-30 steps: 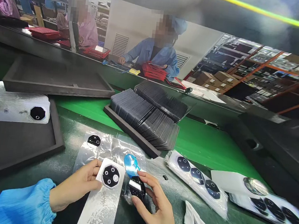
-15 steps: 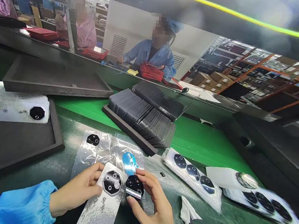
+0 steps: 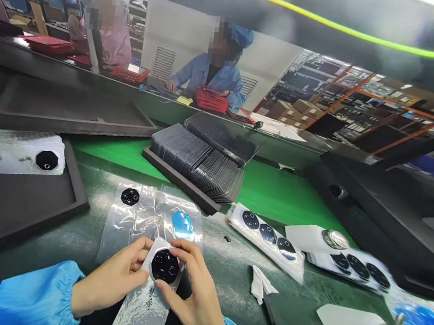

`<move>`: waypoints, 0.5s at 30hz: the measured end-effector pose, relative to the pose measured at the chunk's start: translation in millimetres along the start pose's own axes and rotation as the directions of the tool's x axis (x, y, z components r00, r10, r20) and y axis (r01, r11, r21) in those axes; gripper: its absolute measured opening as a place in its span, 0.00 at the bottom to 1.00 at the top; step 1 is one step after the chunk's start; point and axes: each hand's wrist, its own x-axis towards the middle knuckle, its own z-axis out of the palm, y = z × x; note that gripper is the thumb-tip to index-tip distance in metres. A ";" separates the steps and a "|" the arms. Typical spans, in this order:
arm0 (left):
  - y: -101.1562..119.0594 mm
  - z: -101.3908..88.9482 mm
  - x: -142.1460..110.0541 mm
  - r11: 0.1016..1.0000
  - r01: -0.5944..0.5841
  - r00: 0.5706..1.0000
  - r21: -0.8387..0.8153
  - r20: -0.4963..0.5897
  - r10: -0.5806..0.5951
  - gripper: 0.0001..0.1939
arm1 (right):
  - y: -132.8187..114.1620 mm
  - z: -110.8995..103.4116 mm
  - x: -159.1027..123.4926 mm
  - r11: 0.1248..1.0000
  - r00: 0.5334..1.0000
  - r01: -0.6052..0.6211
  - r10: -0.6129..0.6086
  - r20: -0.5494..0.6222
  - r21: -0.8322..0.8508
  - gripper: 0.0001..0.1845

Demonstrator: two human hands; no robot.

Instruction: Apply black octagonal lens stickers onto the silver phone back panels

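My left hand (image 3: 122, 271) grips the long edge of a silvery phone back cover (image 3: 143, 310), which lies tilted toward me. Over the camera area at its upper end sits a black octagonal camera lens cover (image 3: 165, 265). Thumb and fingers of my right hand (image 3: 195, 294) pinch this lens cover by its edges. Just beyond my hands lies clear plastic film (image 3: 144, 214) bearing another black lens piece (image 3: 130, 197) and a round blue film (image 3: 182, 223).
Stacked phone back covers (image 3: 20, 154) rest on a black tray (image 3: 10, 208) at left. Dark thin panels (image 3: 202, 156) stand in rows on the green belt. To the right are bagged lens covers (image 3: 267, 235), tweezers (image 3: 272, 321) with a white cloth (image 3: 261, 285), and metal-lidded items. Co-workers sit beyond.
My right hand has moved left, bringing the black lens cover from beside the phone back cover onto its camera area. My left hand keeps its hold. The view has shifted slightly right.
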 end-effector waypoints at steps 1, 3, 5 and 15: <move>0.0 0.0 -0.1 1.000 -0.002 1.000 0.002 0.001 0.002 0.15 | -0.1 -0.2 0.3 1.000 1.000 0.000 0.000 0.001 0.006 0.23; -0.6 -0.5 0.2 1.000 -0.010 1.000 0.006 0.006 0.010 0.15 | -0.5 -0.7 1.0 1.000 1.000 0.002 -0.002 0.003 0.020 0.23; -1.2 -1.1 0.9 1.000 -0.014 1.000 0.008 0.010 0.014 0.16 | -0.6 -1.2 1.6 1.000 1.000 0.003 -0.003 0.008 0.029 0.24; -4.0 -2.5 3.2 1.000 -0.013 1.000 -0.004 0.013 0.013 0.16 | 0.4 -0.9 2.2 0.999 1.000 0.001 -0.001 0.015 0.037 0.23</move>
